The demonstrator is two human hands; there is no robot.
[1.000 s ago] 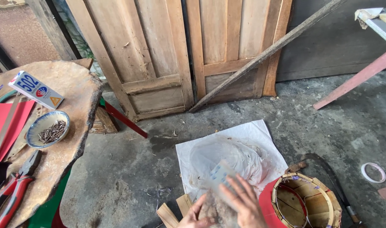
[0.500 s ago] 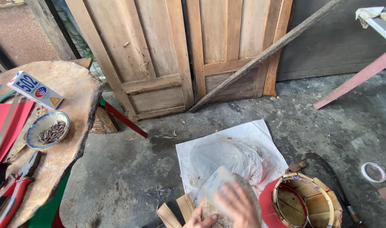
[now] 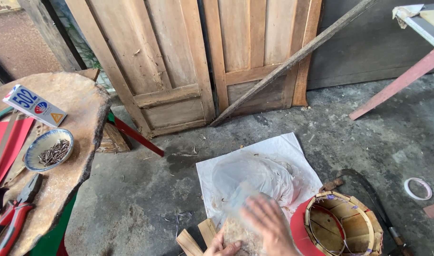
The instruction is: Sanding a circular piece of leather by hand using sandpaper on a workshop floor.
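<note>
Your right hand (image 3: 269, 223) lies flat, fingers spread, blurred, pressing on a clear plastic bag (image 3: 255, 182); it grips nothing firmly that I can see. Your left hand (image 3: 221, 246) sits at the bottom edge, fingers curled on a brownish pad (image 3: 238, 234) under the bag; how tight that hold is, I can't tell. The bag rests on a white sheet (image 3: 278, 149) on the concrete floor. It looks light, thin, limp and probably slippery, so pinch it at a gathered edge, not the middle. Wood slats (image 3: 198, 237) lie just left, a bamboo lantern frame (image 3: 342, 225) just right. The table (image 3: 79, 123) with a bowl of nails (image 3: 48, 150) stands well apart.
</note>
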